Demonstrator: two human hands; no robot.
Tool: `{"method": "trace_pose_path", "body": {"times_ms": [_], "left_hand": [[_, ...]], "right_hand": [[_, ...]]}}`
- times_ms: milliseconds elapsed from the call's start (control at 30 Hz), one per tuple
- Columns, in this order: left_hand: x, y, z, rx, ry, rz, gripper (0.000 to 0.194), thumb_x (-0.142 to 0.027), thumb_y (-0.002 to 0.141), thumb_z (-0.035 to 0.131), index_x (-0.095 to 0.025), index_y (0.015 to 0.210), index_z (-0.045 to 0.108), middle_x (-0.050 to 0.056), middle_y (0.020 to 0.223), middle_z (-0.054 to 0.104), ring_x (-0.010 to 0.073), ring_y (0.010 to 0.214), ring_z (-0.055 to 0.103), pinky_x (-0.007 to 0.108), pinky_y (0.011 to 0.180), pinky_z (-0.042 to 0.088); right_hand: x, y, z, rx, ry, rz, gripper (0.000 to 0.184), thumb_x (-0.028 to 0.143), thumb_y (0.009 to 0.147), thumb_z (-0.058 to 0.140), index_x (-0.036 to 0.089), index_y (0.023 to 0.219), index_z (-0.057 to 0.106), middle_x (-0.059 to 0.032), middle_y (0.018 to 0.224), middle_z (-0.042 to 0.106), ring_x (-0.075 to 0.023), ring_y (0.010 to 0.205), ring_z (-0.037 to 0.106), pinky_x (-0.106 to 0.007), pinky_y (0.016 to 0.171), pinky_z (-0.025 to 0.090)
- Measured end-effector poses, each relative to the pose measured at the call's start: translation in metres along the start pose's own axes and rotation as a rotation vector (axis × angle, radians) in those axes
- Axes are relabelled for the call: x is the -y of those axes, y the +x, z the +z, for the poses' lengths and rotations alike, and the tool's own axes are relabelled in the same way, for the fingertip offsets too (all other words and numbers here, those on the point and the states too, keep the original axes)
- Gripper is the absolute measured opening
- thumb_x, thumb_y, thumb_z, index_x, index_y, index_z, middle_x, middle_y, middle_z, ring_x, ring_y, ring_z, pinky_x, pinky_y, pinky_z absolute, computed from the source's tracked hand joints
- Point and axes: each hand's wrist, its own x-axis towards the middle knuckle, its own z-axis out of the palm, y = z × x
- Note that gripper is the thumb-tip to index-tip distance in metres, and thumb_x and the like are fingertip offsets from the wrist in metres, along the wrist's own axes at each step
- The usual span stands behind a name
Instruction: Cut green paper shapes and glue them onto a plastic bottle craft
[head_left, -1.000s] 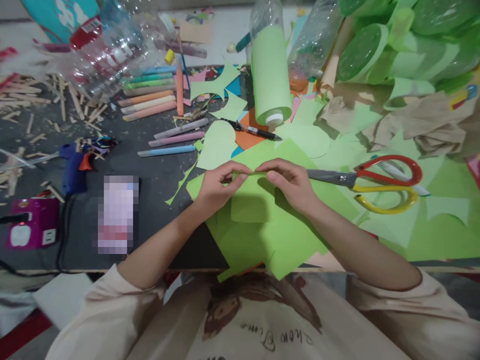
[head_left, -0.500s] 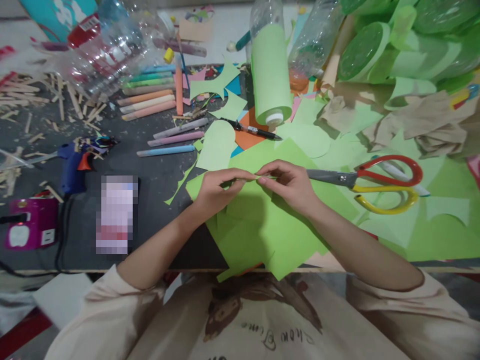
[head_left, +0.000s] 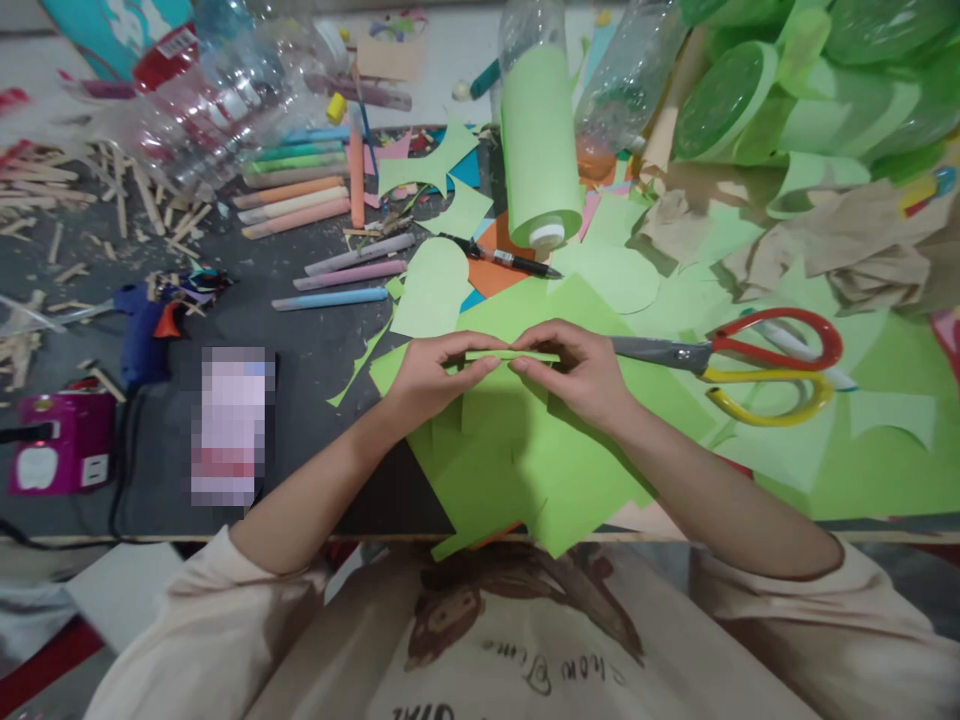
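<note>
Between my two hands lies a narrow folded piece of green paper (head_left: 511, 355), seen nearly edge-on. My left hand (head_left: 439, 372) pinches its left part between thumb and fingers, and my right hand (head_left: 574, 362) pinches the right part the same way. The two thumbs almost meet at its middle. Under the hands are overlapping bright green paper sheets (head_left: 487, 470), some hanging slightly over the table edge. Close to my right hand rest scissors (head_left: 694, 355) with one red and one yellow handle loop, their blade tips hidden behind that hand.
A black pen (head_left: 517, 262) and a paper-wrapped bottle (head_left: 541, 150) lie beyond my hands. To the left are markers (head_left: 341, 300), a phone (head_left: 229, 425), a blue glue gun (head_left: 144, 335) and a purple box (head_left: 64, 440) with a cord. Plastic bottles (head_left: 225, 110) and crumpled brown paper (head_left: 832, 245) crowd the back.
The green paper has turned so its long folded edge now shows between my hands. My fingers have shifted along it, and the thumbs have come slightly apart from the earlier pinch.
</note>
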Motion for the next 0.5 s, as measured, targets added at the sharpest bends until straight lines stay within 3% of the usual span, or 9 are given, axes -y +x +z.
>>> {"method": "trace_pose_path", "body": {"times_ms": [167, 500], "left_hand": [[0.0023, 0.0003, 0.0015, -0.039, -0.063, 0.018, 0.02, -0.032, 0.082, 0.066, -0.017, 0.09, 0.077, 0.006, 0.088, 0.078, 0.0136, 0.073, 0.067, 0.019, 0.059, 0.048], [0.0023, 0.0006, 0.0011, -0.03, -0.079, 0.003, 0.021, -0.036, 0.081, 0.067, -0.018, 0.088, 0.078, 0.005, 0.085, 0.077, 0.0139, 0.071, 0.066, 0.021, 0.058, 0.047]], "right_hand": [[-0.0011, 0.0009, -0.0006, 0.015, 0.071, 0.047, 0.033, 0.053, 0.073, 0.078, 0.022, 0.082, 0.071, -0.0031, 0.08, 0.073, -0.0161, 0.075, 0.069, -0.032, 0.072, 0.058], [0.0023, 0.002, -0.0009, -0.009, 0.071, 0.069, 0.032, 0.052, 0.07, 0.08, 0.021, 0.073, 0.071, -0.0019, 0.071, 0.072, -0.0146, 0.064, 0.065, -0.031, 0.064, 0.056]]}}
